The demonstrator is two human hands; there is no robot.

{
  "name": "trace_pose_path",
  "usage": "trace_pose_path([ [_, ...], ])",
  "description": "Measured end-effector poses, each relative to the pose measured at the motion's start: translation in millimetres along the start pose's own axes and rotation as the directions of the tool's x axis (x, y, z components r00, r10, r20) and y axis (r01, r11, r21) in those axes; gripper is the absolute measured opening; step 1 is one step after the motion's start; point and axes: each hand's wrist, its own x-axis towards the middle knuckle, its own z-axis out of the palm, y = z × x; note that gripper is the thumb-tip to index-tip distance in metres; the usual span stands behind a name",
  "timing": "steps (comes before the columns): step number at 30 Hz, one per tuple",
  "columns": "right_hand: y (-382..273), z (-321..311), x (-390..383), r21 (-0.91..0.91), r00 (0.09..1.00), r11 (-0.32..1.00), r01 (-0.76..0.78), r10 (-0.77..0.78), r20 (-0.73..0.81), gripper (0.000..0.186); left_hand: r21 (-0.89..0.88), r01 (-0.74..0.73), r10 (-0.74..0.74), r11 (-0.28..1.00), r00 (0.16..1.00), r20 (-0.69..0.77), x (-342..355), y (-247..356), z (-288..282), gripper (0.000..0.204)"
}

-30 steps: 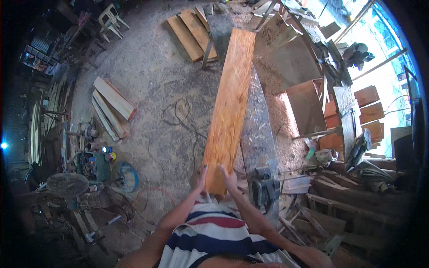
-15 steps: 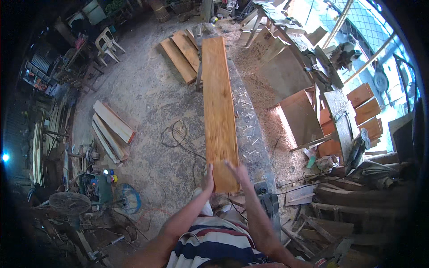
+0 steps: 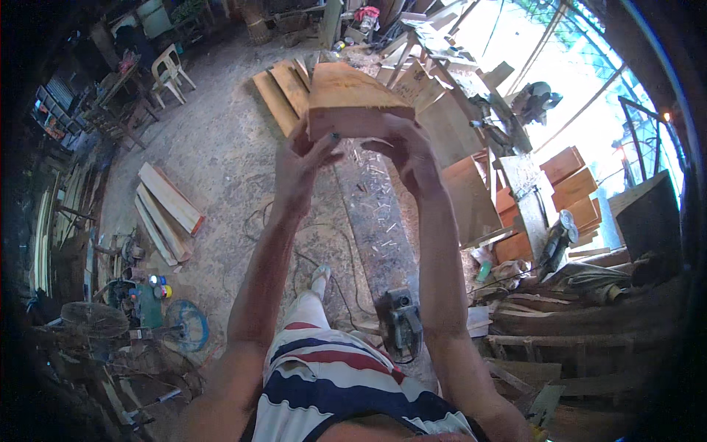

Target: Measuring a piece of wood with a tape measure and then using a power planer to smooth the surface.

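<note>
A thick wooden plank (image 3: 353,87) is raised in front of me, its near end grain facing me and its length pointing away. My left hand (image 3: 305,147) grips the left edge at that near end, the thumb under it. On the opposite edge my right hand (image 3: 401,144) is wrapped round the corner, fingers curled beneath. Below the hands runs a long, narrow workbench (image 3: 372,221) strewn with wood shavings. A dark power planer (image 3: 400,324) rests on the bench's near end, close to my body.
Several planks (image 3: 169,214) lie on the floor at left, and more boards (image 3: 276,99) lie beyond the bench. A blue-rimmed fan (image 3: 188,324) stands at lower left, a plastic chair (image 3: 171,76) farther back. Reddish boards (image 3: 571,188) lean at right. A cord (image 3: 342,272) trails near my foot.
Both hands have lifted the plank's near end and carried it forward, away from my body. Its end face now shows instead of its long top. The view has shifted somewhat.
</note>
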Motion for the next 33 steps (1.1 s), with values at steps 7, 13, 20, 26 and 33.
trace_pose_path([
  [7,-23.3,14.3,18.6,-0.083,0.999,0.996,0.037,-0.037,0.006,0.056,0.02,-0.04,0.041,0.999,0.997,-0.062,23.4,3.8,10.7,0.063],
  [13,-23.9,13.9,20.0,-0.099,1.0,0.995,0.009,-0.01,-0.01,0.057,-0.005,-0.016,0.015,1.0,0.998,-0.066,22.8,7.9,11.9,0.065],
  [20,-3.0,-6.2,-2.3,-0.032,0.997,0.997,-0.076,0.075,-0.023,0.066,-0.168,0.171,-0.173,0.971,0.985,0.002,13.9,-18.2,-21.7,0.089],
  [26,148.0,-72.4,-102.5,-0.113,0.759,0.76,-0.64,0.601,-0.252,0.084,-0.12,0.745,-0.754,0.656,0.654,-0.061,-98.8,-169.2,-103.7,0.092],
  [33,366.0,-73.7,-229.1,-0.07,0.574,0.601,-0.796,0.713,-0.403,0.082,0.046,0.868,-0.834,0.494,0.489,-0.255,-229.9,-331.9,-199.3,0.083],
])
